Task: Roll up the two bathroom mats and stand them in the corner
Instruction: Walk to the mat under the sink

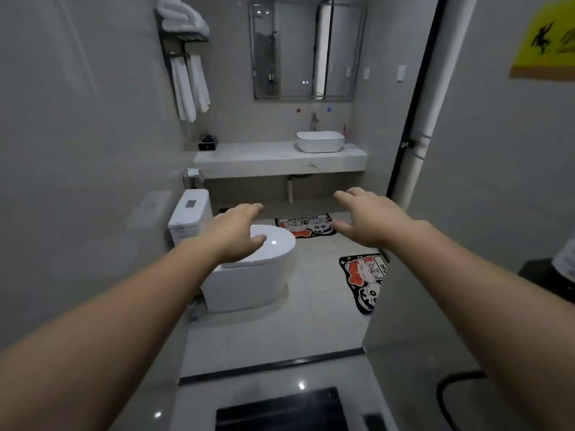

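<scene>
Far mat (306, 224): flat on the floor (264, 334) under the vanity desk (249, 158), beyond the toilet (249, 275). Black border, red and white cartoon print, lettering upside down from here. Unrolled.
Near mat (365, 283): flat on the floor just inside the doorway, right of the toilet. Same print style. Unrolled.
Mat placement: judged to sit where feet land, one before the washbasin (320, 141), one at the entrance.
Left hand (231, 233): held out in the air, palm down, fingers (249, 209) loosely spread, holding nothing. It overlaps the toilet lid in view; contact cannot be confirmed.
Right hand (368, 217): held out, palm down, fingers (342, 197) spread, empty. Well apart from both mats.
Hand posture: both arms reach forward toward the room; judged as an approach, no grasp begun.
Task state: neither mat rolled, none stood in a corner.
Hidden: right edge of the near mat is cut off by the door frame (413, 98) and wall; its full outline is unknown. A corner of the far mat lies behind the right hand.
Unclear: which corner is meant; floor corners under the desk are dim. Picture is soft, mat pile and backing cannot be read.
Surroundings: mirror (306, 48) above the washbasin, towels (189, 85) on a rack at left.
</scene>
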